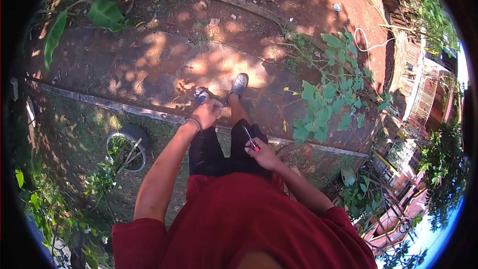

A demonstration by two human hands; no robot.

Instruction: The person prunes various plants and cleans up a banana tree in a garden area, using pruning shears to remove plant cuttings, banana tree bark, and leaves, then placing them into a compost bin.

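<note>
My right hand (262,155) is closed around a slim tool with a thin metal shaft (248,134) and a red end at the grip; its exact kind is hard to make out. The shaft points forward and slightly left, over my dark shorts. Farther forward, my left hand (208,113) is closed with its fingers drawn together, and I cannot see what, if anything, is between them. A dark band circles that wrist. Beyond it are my grey clogs (240,83) on the stone path.
A leafy plant (328,99) leans over the path (164,65) at the right. To the left, a round planter (144,144) holds greenery. A low kerb (124,108) runs across in front of me. A pale hose (368,49) lies on red soil, and banana leaves (105,15) hang at upper left.
</note>
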